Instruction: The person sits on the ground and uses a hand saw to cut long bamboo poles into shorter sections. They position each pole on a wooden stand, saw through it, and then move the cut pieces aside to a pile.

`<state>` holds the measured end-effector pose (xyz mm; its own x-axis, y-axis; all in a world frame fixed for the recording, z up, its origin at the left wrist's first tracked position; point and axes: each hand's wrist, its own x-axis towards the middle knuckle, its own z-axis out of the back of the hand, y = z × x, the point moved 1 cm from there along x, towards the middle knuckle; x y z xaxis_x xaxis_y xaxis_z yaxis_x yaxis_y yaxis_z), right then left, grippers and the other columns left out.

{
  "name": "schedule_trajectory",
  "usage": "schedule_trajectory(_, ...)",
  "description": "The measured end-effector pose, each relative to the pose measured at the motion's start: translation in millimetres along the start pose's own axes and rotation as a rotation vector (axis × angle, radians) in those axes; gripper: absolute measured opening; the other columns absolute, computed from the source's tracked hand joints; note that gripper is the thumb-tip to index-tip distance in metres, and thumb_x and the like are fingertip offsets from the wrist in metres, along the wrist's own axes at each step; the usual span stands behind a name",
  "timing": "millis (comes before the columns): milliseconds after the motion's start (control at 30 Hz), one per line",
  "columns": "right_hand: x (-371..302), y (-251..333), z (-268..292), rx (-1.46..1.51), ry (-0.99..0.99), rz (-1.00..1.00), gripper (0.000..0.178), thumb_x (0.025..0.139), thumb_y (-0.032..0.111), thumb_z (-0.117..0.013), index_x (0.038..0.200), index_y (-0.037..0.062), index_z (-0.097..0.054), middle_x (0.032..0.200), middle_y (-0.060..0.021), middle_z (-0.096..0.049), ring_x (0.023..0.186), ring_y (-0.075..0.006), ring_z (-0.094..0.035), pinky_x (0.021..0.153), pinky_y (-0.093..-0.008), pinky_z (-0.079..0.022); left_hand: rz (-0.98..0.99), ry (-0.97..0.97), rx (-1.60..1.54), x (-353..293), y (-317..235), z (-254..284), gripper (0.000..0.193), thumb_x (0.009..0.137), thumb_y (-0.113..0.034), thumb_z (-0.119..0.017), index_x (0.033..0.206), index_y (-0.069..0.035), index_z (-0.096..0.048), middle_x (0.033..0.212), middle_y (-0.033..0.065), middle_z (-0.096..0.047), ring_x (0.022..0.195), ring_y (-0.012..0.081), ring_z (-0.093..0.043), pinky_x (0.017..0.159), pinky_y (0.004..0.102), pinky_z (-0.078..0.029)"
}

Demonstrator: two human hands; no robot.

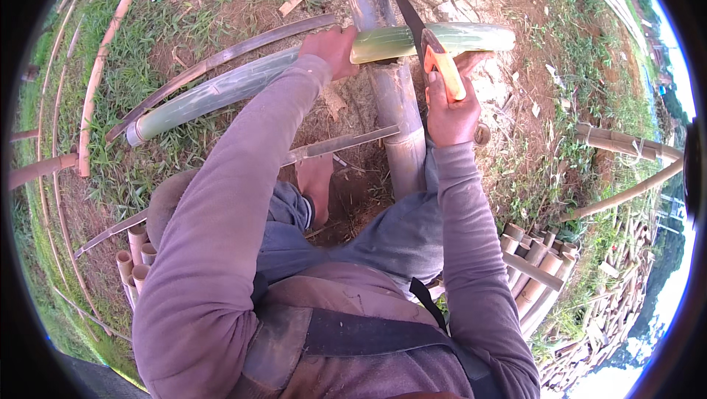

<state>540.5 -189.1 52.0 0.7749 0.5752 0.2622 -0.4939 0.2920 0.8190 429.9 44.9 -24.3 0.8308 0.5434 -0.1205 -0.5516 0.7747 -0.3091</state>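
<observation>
My left hand (331, 49) is closed around a green bamboo pole (221, 88) that slants down to the left. A paler green bamboo length (475, 36) extends right from that hand; my fingers hide whether the two are one piece. Beneath it runs a thick grey bamboo trunk (398, 108), reaching back from between my legs. In my right hand (453, 113) is the orange handle of a handsaw (447, 73). Its dark blade points away and to the left, crossing the pale length just right of the trunk. Whether the teeth have entered the bamboo cannot be made out.
Split bamboo strips (221, 51) lie left of the trunk, and another strip (342, 144) touches it nearer me. Cut bamboo tubes (541, 270) are bundled at my right, more (138, 263) at my left. A bamboo frame (626, 145) stands right.
</observation>
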Motion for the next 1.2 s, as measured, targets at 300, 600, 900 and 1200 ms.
schedule_trajectory(300, -150, 7, 100, 0.01, 0.019, -0.033, 0.017, 0.105, 0.011, -0.07, 0.113, -0.0022, -0.063, 0.075, 0.0012, -0.063, 0.057, -0.0024, -0.054, 0.051, -0.0185, -0.042, 0.017, 0.05, 0.003, -8, -2, 12, 0.065, 0.084, -0.037, -0.084, 0.136, -0.01, -0.057, 0.124, 0.0178, -0.071, 0.112, 0.0361, -0.074, 0.097, 0.0473, -0.06)
schedule_trajectory(600, -92, -1, 59, 0.049, 0.005, -0.1, 0.016, 0.104, 0.015, -0.073, 0.107, 0.0033, -0.063, 0.076, 0.0026, -0.065, 0.057, -0.0015, -0.055, 0.048, -0.0195, -0.043, 0.04, 0.037, -0.037, -3, 3, 12, 0.065, 0.082, -0.041, -0.083, 0.136, -0.016, -0.057, 0.127, 0.0186, -0.068, 0.117, 0.0406, -0.069, 0.097, 0.0532, -0.057)
schedule_trajectory(900, -79, 21, 67, -0.108, 0.043, 0.096, 0.037, 0.107, 0.027, -0.07, 0.133, 0.0023, -0.059, 0.092, -0.0016, -0.065, 0.066, -0.0032, -0.057, 0.053, -0.0193, -0.048, 0.004, 0.042, -0.057, -7, 5, 8, 0.066, 0.083, -0.041, -0.083, 0.137, -0.015, -0.056, 0.124, 0.0184, -0.07, 0.117, 0.0394, -0.069, 0.099, 0.0517, -0.056)
schedule_trajectory(1200, -30, 71, 64, 0.109, 0.15, -0.067, 0.033, 0.105, 0.01, -0.069, 0.135, -0.0032, -0.067, 0.113, -0.0086, -0.074, 0.094, -0.0109, -0.066, 0.08, -0.0261, -0.054, -0.022, 0.005, -0.033, -10, 8, -3, 0.068, 0.084, -0.041, -0.083, 0.138, -0.012, -0.057, 0.123, 0.0174, -0.072, 0.114, 0.0362, -0.073, 0.096, 0.0486, -0.06)
